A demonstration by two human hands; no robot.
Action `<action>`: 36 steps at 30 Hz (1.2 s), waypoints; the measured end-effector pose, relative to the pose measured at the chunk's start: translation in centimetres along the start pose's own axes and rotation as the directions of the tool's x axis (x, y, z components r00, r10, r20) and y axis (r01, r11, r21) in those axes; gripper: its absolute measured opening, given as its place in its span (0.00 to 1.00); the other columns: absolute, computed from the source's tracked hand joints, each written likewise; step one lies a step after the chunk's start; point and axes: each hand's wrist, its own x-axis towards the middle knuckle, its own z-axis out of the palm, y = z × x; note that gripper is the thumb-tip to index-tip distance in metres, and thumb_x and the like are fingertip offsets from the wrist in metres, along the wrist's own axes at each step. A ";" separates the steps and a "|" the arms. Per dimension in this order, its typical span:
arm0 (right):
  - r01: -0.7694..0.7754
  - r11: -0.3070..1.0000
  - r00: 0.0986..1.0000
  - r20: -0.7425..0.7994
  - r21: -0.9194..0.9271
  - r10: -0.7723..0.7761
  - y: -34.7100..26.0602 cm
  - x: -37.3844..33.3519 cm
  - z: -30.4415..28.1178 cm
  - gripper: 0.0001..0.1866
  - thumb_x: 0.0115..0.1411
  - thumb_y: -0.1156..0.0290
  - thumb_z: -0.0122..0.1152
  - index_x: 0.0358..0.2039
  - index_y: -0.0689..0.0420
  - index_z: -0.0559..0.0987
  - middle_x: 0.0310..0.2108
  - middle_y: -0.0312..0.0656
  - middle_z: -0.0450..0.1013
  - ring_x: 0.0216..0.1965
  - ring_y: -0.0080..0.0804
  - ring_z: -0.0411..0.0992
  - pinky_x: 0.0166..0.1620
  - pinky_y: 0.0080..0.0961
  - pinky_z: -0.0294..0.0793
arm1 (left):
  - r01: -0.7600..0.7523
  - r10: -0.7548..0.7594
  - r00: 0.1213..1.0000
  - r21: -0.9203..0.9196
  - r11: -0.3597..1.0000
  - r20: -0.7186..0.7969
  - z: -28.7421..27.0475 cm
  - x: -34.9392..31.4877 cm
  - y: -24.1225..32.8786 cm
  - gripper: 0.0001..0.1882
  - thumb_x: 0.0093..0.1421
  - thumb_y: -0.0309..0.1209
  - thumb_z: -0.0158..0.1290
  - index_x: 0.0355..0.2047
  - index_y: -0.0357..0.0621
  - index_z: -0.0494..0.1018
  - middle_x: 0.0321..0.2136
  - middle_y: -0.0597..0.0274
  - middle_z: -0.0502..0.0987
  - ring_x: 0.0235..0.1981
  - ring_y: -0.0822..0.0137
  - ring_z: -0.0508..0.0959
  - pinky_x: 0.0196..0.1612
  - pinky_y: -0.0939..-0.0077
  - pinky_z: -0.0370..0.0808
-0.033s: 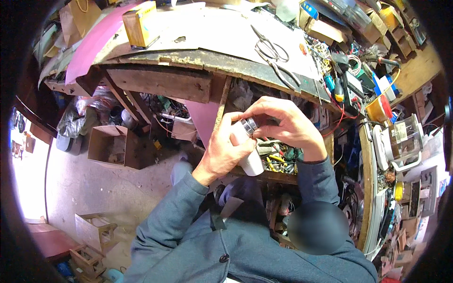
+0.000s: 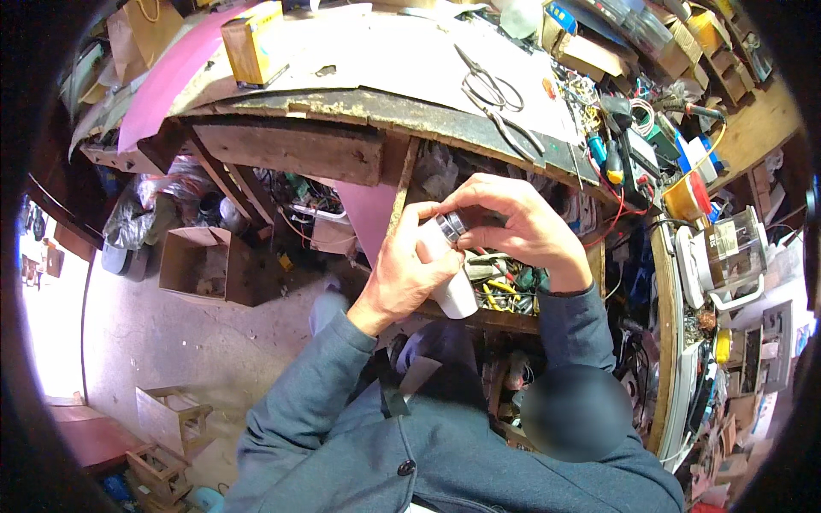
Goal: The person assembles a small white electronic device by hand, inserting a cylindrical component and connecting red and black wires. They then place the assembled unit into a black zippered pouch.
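Around white tube (image 2: 453, 286), both grips closed.

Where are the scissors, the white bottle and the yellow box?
scissors (image 2: 489, 85), head view, on the pivot by the handles.
white bottle (image 2: 453, 295), head view, on its lower body.
yellow box (image 2: 253, 43), head view, on its front face.
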 end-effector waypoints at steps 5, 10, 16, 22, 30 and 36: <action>0.019 1.000 1.000 -0.011 -0.013 -0.019 0.1 -0.1 0.1 0.23 0.48 0.76 0.76 0.46 0.59 0.83 0.37 0.43 0.79 0.39 0.39 0.79 0.44 0.32 0.78 | 0.037 -0.037 0.998 0.000 0.999 0.042 -0.3 0.1 0.0 0.35 0.56 0.29 0.63 0.63 0.35 0.63 0.41 0.63 0.75 0.39 0.74 0.77 0.46 0.76 0.77; 0.005 0.999 1.000 -0.022 0.039 -0.004 0.2 -0.2 0.2 0.23 0.45 0.77 0.78 0.45 0.61 0.84 0.35 0.42 0.79 0.37 0.37 0.78 0.41 0.31 0.77 | 0.030 -0.029 0.997 -0.007 1.000 0.069 -0.3 0.2 -0.1 0.36 0.56 0.28 0.63 0.63 0.36 0.63 0.43 0.63 0.75 0.41 0.74 0.77 0.46 0.76 0.77; 0.035 0.999 0.999 -0.025 0.036 -0.034 0.5 -0.4 0.2 0.23 0.46 0.75 0.79 0.45 0.61 0.84 0.36 0.42 0.80 0.37 0.34 0.79 0.42 0.29 0.78 | 0.071 -0.067 0.993 -0.039 0.997 0.094 -0.3 0.1 0.0 0.38 0.55 0.27 0.62 0.65 0.37 0.61 0.47 0.61 0.74 0.44 0.73 0.77 0.49 0.75 0.77; -0.202 0.862 0.975 0.014 0.465 0.221 1.1 -1.0 0.2 0.20 0.56 0.79 0.75 0.50 0.63 0.82 0.41 0.38 0.81 0.42 0.22 0.78 0.46 0.22 0.80 | 0.018 -0.006 0.997 -0.147 0.989 0.081 -0.1 0.3 0.7 0.39 0.54 0.26 0.62 0.67 0.38 0.62 0.54 0.60 0.73 0.54 0.70 0.74 0.57 0.74 0.73; -0.267 0.711 0.950 0.053 0.650 0.308 1.2 -1.0 0.5 0.20 0.62 0.77 0.72 0.54 0.61 0.80 0.41 0.36 0.80 0.42 0.19 0.76 0.49 0.22 0.79 | 0.007 0.012 0.998 -0.307 0.952 0.059 -0.8 0.7 -1.0 0.33 0.59 0.32 0.60 0.65 0.42 0.65 0.43 0.65 0.75 0.44 0.74 0.76 0.50 0.77 0.76; -0.155 0.716 0.921 -0.164 0.681 0.354 2.3 -0.8 0.1 0.19 0.63 0.79 0.70 0.54 0.62 0.77 0.44 0.37 0.78 0.45 0.22 0.77 0.49 0.22 0.79 | 0.096 -0.092 0.995 -0.506 0.857 0.032 -1.3 1.1 -0.6 0.27 0.69 0.44 0.58 0.61 0.43 0.66 0.31 0.61 0.77 0.28 0.74 0.78 0.31 0.79 0.77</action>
